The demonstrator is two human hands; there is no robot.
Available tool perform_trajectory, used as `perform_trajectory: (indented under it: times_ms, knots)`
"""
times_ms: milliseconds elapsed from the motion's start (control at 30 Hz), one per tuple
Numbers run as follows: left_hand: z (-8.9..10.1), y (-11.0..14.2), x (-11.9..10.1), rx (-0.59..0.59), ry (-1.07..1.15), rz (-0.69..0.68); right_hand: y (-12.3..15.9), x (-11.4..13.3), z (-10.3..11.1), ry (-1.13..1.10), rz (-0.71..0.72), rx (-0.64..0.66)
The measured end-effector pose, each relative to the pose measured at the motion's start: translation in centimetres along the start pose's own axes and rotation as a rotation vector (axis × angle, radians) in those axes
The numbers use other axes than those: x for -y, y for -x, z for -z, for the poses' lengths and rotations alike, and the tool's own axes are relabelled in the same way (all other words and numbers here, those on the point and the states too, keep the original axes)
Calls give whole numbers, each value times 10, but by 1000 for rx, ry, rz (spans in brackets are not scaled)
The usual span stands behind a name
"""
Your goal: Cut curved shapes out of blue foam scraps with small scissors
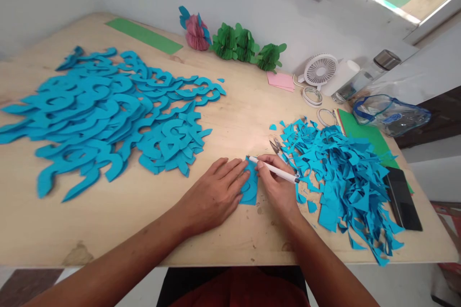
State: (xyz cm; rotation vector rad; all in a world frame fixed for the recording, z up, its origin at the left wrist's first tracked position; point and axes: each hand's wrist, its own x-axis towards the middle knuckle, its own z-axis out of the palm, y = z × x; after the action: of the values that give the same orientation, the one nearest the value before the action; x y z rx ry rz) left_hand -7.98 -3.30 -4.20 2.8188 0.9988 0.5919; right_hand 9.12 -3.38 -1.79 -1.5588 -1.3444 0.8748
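My left hand (216, 192) lies flat, fingers stretched out, pressing on the left side of a small blue paper piece (249, 194). A curved cut-out shape seems to lie on that paper, partly under my fingers. In my right hand (279, 187) is a white pen (273, 170), its tip at the top edge of the paper. Just beyond the right hand, a pair of scissors (276, 146) rests on the table, partly covered. To the left spreads a big heap of curly blue paper cut-outs (97, 100). Blue paper scraps (353, 172) are piled on the right.
Along the wall stand a pink paper figure (197, 33) and several green paper ones (245, 44). A green strip (144, 35), pink paper (281, 81), fan (320, 69), tape roll (312, 96), bottle (367, 76), clear pouch (392, 115) and phone (403, 199) lie around the edges.
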Motion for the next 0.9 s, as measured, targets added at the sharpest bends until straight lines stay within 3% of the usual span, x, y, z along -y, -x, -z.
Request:
perform_trajectory:
  times_ms: [367,900]
  knots:
    - [-1,0,0,0,-2,3,-6,-1,6,78,39,57]
    - [0,0,-1,22,12,-5,12,2,18,171,74,42]
